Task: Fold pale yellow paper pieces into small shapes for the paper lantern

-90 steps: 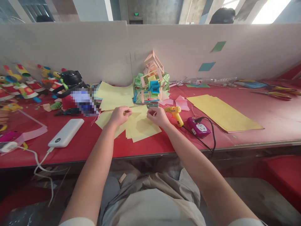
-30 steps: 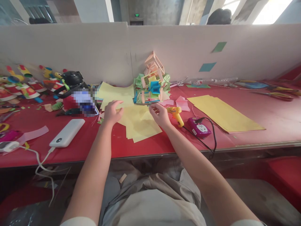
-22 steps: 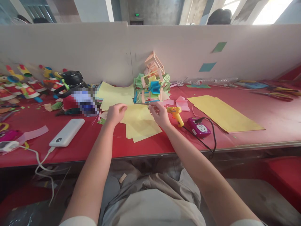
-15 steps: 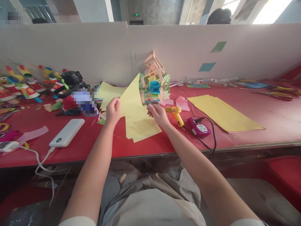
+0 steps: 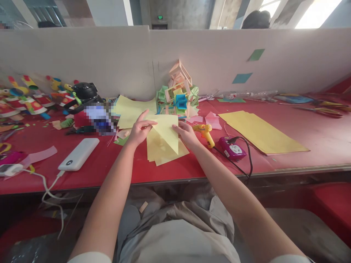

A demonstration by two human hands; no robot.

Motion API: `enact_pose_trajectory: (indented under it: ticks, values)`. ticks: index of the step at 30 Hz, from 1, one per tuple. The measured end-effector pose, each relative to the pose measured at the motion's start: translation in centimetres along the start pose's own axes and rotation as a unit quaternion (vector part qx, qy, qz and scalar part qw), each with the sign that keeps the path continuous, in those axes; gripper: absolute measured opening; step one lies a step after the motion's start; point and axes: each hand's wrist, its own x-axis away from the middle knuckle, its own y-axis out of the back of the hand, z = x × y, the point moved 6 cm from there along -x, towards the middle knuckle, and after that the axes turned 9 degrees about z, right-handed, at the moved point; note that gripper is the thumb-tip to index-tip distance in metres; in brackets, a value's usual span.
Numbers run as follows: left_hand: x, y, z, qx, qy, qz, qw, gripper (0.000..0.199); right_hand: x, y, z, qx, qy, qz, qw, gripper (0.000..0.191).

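Observation:
A sheet of yellow paper point(image 5: 168, 126), turned into a folded shape with a point toward me, is between my hands. My right hand point(image 5: 187, 133) pinches its right edge. My left hand point(image 5: 139, 130) grips the upper left corner between thumb and a finger, while another finger stretches away from it. Beneath lie more yellow sheets point(image 5: 162, 156) on the red table. Just behind the paper stands a pile of paper and wooden-stick crafts point(image 5: 178, 91), with a blue folded piece point(image 5: 180, 102) at its front.
Right of my hands lie a yellow glue gun point(image 5: 204, 133), a purple power socket point(image 5: 233, 148) with a black cord, and stacked yellow sheets point(image 5: 263, 133). To the left are a white power bank point(image 5: 79, 155), a black-lidded bottle point(image 5: 84, 91) and colourful paper figures point(image 5: 30, 96).
The raised yellow sheet has come down and is folded over, its point now toward me. My left hand has shifted slightly right with a finger extended; my right hand now pinches the paper's right edge.

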Motion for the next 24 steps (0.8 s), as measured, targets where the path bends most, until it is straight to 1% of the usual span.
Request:
enact_pose_trajectory:
  ticks: [2, 4, 7, 9, 11, 15, 19, 24]
  values:
    - [-0.1, 0.0, 0.8, 0.068, 0.042, -0.005, 0.997, 0.022, -0.1, 0.1, -0.2, -0.006, 0.009, -0.004, 1.0, 0.045]
    - [-0.2, -0.1, 1.8, 0.155, 0.086, -0.024, 0.984, 0.034, -0.2, 0.2, -0.2, -0.017, 0.02, -0.008, 1.0, 0.039]
    - [-0.2, -0.4, 3.0, 0.274, 0.147, -0.063, 0.948, 0.054, -0.2, 0.4, -0.2, -0.01, 0.028, -0.019, 0.999, 0.034]
    - [-0.1, -0.4, 3.6, 0.312, 0.179, -0.097, 0.928, 0.059, -0.3, 0.4, -0.2, 0.01, 0.022, -0.024, 0.999, 0.033]
    - [0.1, -0.4, 4.0, 0.321, 0.198, -0.123, 0.918, 0.054, -0.3, 0.5, -0.3, 0.026, 0.016, -0.025, 0.999, 0.034]
    - [0.1, -0.3, 4.3, 0.315, 0.189, -0.116, 0.923, 0.035, -0.4, 0.6, -0.6, 0.037, 0.015, -0.036, 0.999, 0.037]
    - [0.0, -0.3, 4.3, 0.32, 0.178, -0.102, 0.925, 0.031, -0.4, 1.1, -0.5, 0.082, 0.028, -0.06, 0.994, 0.039]
    - [0.0, -0.5, 4.0, 0.331, 0.199, -0.082, 0.919, 0.028, -0.4, 1.7, -0.3, 0.122, 0.052, -0.08, 0.988, 0.039]
